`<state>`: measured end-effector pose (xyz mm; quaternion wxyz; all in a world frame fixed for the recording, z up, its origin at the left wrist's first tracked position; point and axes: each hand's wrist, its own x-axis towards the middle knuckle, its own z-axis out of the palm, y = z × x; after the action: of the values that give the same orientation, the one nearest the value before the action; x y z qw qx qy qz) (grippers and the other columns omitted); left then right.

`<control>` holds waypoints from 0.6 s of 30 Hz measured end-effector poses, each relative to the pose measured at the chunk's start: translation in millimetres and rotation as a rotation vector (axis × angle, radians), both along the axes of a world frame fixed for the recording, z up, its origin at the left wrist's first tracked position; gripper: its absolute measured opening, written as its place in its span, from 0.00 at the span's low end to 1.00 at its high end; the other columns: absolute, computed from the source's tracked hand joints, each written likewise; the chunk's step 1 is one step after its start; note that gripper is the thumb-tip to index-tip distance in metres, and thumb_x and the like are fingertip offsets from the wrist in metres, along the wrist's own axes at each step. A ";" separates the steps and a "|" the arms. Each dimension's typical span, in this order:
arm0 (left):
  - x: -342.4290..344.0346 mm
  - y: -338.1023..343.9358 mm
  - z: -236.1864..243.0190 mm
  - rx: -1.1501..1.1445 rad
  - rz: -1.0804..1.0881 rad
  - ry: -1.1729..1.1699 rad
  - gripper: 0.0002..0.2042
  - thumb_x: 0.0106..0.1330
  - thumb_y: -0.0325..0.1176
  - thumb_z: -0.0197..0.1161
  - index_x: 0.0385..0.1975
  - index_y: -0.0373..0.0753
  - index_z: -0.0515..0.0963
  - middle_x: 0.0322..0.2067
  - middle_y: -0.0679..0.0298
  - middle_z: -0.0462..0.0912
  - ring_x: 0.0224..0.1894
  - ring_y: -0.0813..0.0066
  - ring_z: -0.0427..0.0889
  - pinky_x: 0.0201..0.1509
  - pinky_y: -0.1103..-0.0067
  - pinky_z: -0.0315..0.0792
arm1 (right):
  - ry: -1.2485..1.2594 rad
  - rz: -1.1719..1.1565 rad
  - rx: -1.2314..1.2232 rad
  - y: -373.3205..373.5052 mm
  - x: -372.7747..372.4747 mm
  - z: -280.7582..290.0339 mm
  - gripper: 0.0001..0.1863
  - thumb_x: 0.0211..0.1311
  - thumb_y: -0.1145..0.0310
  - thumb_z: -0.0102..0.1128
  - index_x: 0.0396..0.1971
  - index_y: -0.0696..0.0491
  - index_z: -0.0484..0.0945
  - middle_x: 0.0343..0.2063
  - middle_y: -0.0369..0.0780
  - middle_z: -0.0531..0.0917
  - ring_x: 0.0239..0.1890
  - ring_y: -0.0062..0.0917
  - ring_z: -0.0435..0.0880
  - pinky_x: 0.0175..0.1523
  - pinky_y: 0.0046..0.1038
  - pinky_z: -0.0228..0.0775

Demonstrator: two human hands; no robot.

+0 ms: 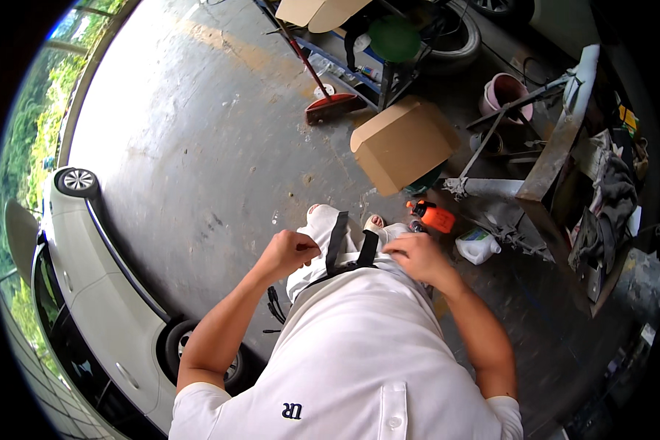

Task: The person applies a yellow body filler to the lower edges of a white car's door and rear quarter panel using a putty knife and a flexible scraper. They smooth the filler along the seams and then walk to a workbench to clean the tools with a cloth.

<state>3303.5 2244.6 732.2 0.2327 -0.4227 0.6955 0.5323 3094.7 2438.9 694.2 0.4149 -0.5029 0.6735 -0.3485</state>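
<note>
My left hand (292,251) is in front of my left thigh, its fingers curled in and the fingertips close together. Level with it, my right hand (418,257) is in front of my right thigh, also with bent fingers turned inward. Whether anything small is inside either hand is hidden. Between the hands, black straps (336,240) run down over my white trousers (312,233). A dark cable (274,304) hangs by my left hip. Beyond my right hand lie an orange spray bottle (438,218) and a white plastic jug (478,246) on the floor.
An open cardboard box (411,139) stands ahead to the right, near a red broom (334,108). A metal frame (554,161) and a pink bucket (503,95) are at the right. A tire (458,44) leans farther off. A light-coloured car (99,293) is parked at the left.
</note>
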 end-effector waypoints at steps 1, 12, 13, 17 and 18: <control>-2.7 2.8 1.7 0.010 -0.003 -0.016 0.06 0.53 0.28 0.62 0.29 0.35 0.82 0.22 0.61 0.81 0.25 0.77 0.79 0.29 0.80 0.71 | -0.012 0.072 0.001 -10.0 4.2 -1.9 0.06 0.46 0.74 0.59 0.27 0.54 0.81 0.24 0.43 0.81 0.29 0.36 0.80 0.35 0.32 0.71; -29.7 30.2 -22.2 0.024 -0.332 0.215 0.09 0.56 0.36 0.62 0.30 0.37 0.82 0.27 0.58 0.83 0.29 0.65 0.80 0.35 0.75 0.72 | -0.137 0.541 0.340 -33.8 -9.6 1.2 0.16 0.46 0.62 0.60 0.34 0.57 0.81 0.31 0.45 0.83 0.34 0.36 0.82 0.42 0.30 0.73; -31.9 27.7 -25.9 0.041 -0.368 0.216 0.10 0.56 0.36 0.62 0.30 0.37 0.82 0.27 0.58 0.83 0.29 0.65 0.80 0.35 0.75 0.72 | -0.154 0.541 0.340 -36.3 -10.8 -1.4 0.17 0.46 0.62 0.60 0.34 0.57 0.81 0.31 0.45 0.83 0.35 0.35 0.82 0.43 0.30 0.73; -43.7 -0.5 -32.6 0.149 -0.501 0.171 0.12 0.55 0.39 0.62 0.31 0.37 0.82 0.27 0.57 0.83 0.30 0.63 0.81 0.36 0.74 0.72 | -0.165 0.519 0.400 -54.7 -5.3 -9.3 0.18 0.45 0.62 0.61 0.34 0.58 0.79 0.32 0.45 0.83 0.36 0.34 0.82 0.43 0.29 0.73; -46.6 -10.4 -34.6 0.144 -0.558 0.163 0.13 0.55 0.40 0.62 0.31 0.37 0.82 0.27 0.57 0.83 0.30 0.63 0.81 0.36 0.74 0.73 | -0.160 0.501 0.409 -62.6 -3.8 -9.6 0.18 0.45 0.62 0.62 0.34 0.58 0.79 0.32 0.45 0.83 0.36 0.33 0.82 0.43 0.29 0.73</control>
<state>3256.8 2234.2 697.6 0.3427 -0.1536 0.7617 0.5280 3091.0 2376.3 684.7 0.6318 -0.5301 0.5500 -0.1316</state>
